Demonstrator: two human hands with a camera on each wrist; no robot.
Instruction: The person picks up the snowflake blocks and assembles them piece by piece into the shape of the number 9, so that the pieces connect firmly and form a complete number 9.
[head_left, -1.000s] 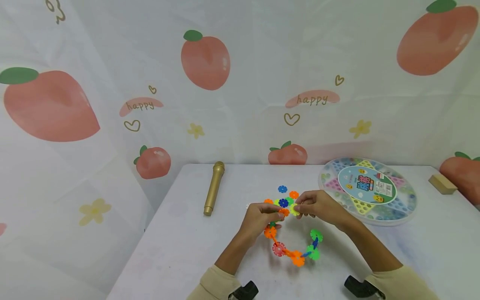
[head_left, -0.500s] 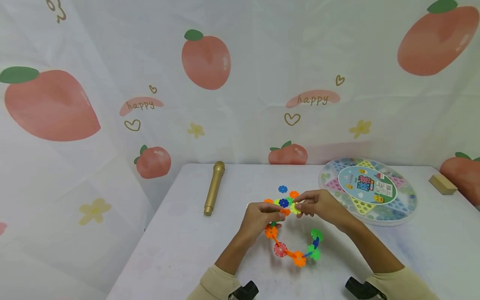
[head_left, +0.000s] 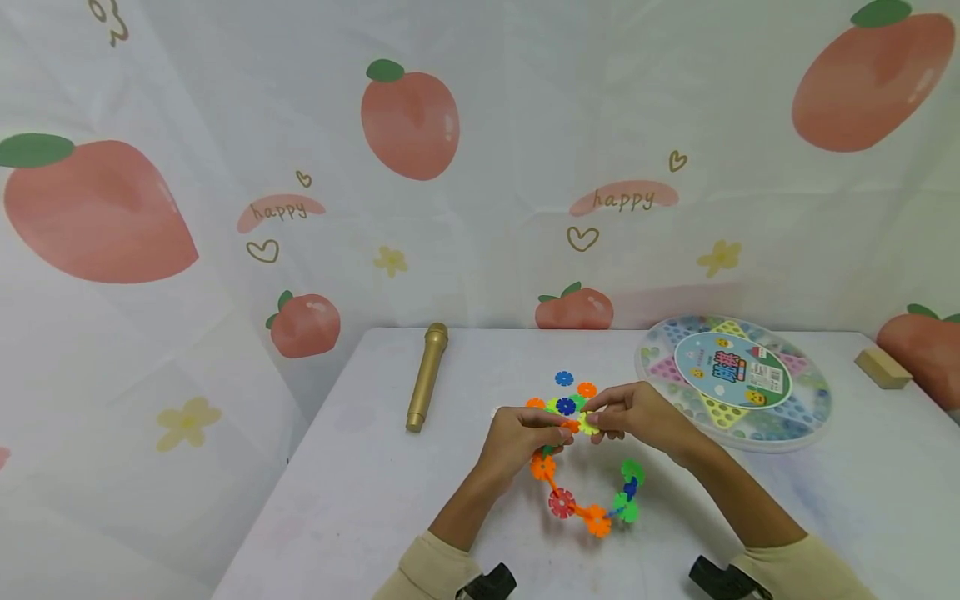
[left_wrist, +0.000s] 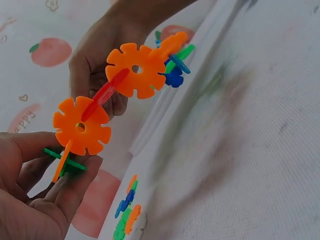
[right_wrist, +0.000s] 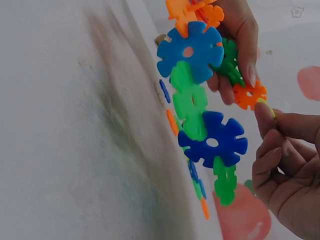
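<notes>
A curved chain of slotted plastic snowflake discs (head_left: 597, 522) hangs from my left hand (head_left: 516, 437), in orange, red, green and blue. In the left wrist view, the left thumb and fingers pinch the chain near a green disc (left_wrist: 75, 164). The end disc is orange (right_wrist: 250, 95) and sticks out past the left fingertips in the right wrist view. My right hand (head_left: 641, 418) pinches a yellow snowflake disc (head_left: 588, 424) between thumb and forefinger, its edge right at that orange disc. The chain's other end, a green disc (right_wrist: 225, 181), hangs free.
Several loose snowflake discs, among them a blue one (head_left: 564, 378) and an orange one (head_left: 587, 389), lie just behind the hands. A gold microphone-shaped stick (head_left: 427, 377) lies at left. A round game-board case (head_left: 810, 425) and a wooden block (head_left: 884, 368) are at right.
Both hands stay almost in place. The yellow disc has shifted slightly down beside the orange end disc, and the bottom of the chain hangs a touch lower.
</notes>
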